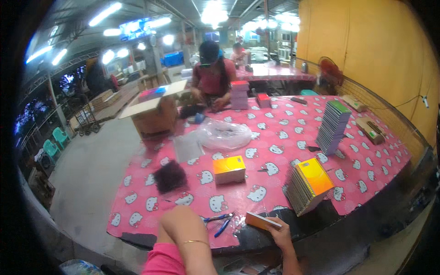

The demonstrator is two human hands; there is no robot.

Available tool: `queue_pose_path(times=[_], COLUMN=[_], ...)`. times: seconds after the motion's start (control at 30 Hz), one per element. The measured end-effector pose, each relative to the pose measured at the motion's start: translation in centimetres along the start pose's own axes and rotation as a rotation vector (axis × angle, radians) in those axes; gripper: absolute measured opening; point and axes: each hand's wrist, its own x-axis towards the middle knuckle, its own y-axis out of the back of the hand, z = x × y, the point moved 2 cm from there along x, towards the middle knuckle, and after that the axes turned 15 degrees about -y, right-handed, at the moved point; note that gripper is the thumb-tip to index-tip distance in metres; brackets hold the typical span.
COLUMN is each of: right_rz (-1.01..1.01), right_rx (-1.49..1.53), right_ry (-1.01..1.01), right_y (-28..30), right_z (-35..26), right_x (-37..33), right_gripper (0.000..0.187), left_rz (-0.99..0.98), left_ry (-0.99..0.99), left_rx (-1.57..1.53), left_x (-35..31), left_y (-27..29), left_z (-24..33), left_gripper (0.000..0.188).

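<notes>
Nearest the camera, the left hand (181, 223) is bending over at the wrist, just above a thin bracelet (196, 241); its fingers are not showing, so I cannot tell how far open it is or whether it is holding anything. Pliers (222, 223) with blue handles are lying just beside it on the pink cloth (243, 195).

Off to the right, the right hand (280, 233) is closing its fingers around the right end of an orange notebook (262, 221), which is sitting at a tilt by the near table edge, over a black sheet (323, 211), with its pale page edge showing.

By its look, the notebook is being light and fairly stiff, its cover probably smooth and a little slippery. Pinching both covers near an end would likely be keeping the pages together; the coiled edge, if it is like those in the orange stack (308, 187), could be bending under a hard squeeze.

Beyond, a smaller stack (230, 170) is standing near a dark, blurred bundle (169, 177), and a co-worker (213, 75) is working across the table.
</notes>
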Motion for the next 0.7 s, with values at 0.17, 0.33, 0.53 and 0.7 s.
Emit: queue_pose_path(times=[0.17, 0.33, 0.53, 0.7], right_rz=[-0.038, -0.032, 0.003, -0.051], right_rx=[0.033, 0.066, 0.048, 0.07], right_ry=[-0.015, 0.042, 0.052, 0.042], right_y=[-0.5, -0.1, -0.1, -0.7], right_z=[-0.8, 0.6, 0.5, 0.6], right_x=[-0.3, 0.2, 0.0, 0.1], right_gripper=[0.022, 0.024, 0.025, 0.024], left_rz=[-0.173, -0.275, -0.338, -0.495], left_ry=[0.087, 0.139, 0.197, 0.381], left_rx=[0.121, -0.02, -0.015, 0.034], left_x=[1.6, 2.9, 3.0, 3.0], left_y=[0.2, -0.6, -0.5, 0.7], left_z=[1.3, 1.7, 1.0, -0.2], left_gripper=[0.041, 0.053, 0.05, 0.048])
